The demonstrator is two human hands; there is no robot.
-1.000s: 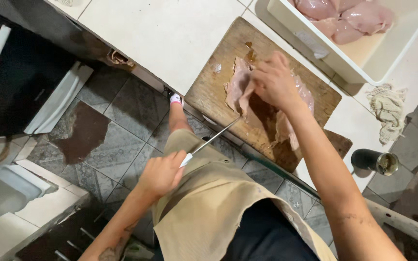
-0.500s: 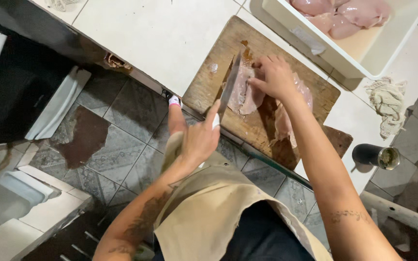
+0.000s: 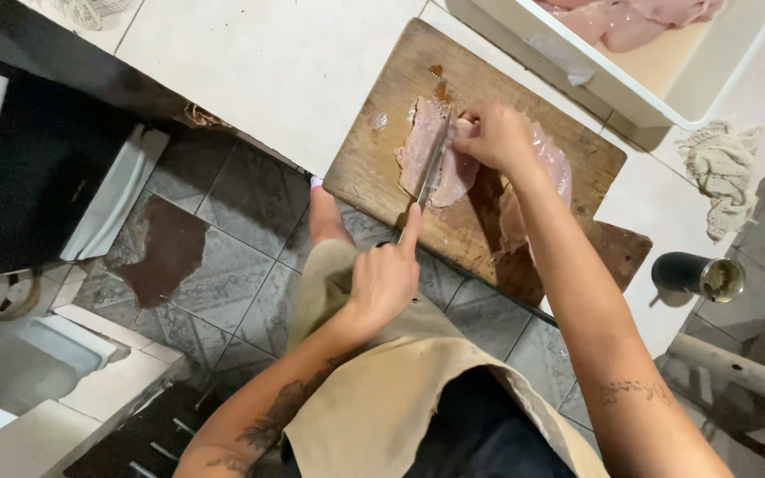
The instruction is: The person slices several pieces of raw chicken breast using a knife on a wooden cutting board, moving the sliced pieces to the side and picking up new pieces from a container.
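1. On the far left there is only tiled floor point(image 3: 223, 283) below the white counter point(image 3: 258, 62); nothing there is part of my work.
2. My left hand point(image 3: 385, 281) is curled tight around the handle of the knife point(image 3: 431, 168), index finger stretched out along the spine. The blade lies nearly flat and points away from me into the meat.
3. The chicken breast point(image 3: 422, 155) sits in the middle of the wooden cutting board point(image 3: 382, 106), which lies at the counter's edge. It is pale pink, wet and glossy, and already looks thin and spread out.
4. My right hand point(image 3: 493, 137) presses down on top of the meat, fingers bent together, holding it steady just beside the blade.
5. As I judge it, the slicing is under way: the blade is part-way through this piece, and another flattened piece point(image 3: 552, 164) lies on the board under my right forearm.
6. Further right, a white tub point(image 3: 666, 97) holds more raw chicken point(image 3: 630, 18) not yet cut, so plenty seems left.
7. A crumpled cloth point(image 3: 721, 173) and a dark cup point(image 3: 699, 276) sit at the far right.
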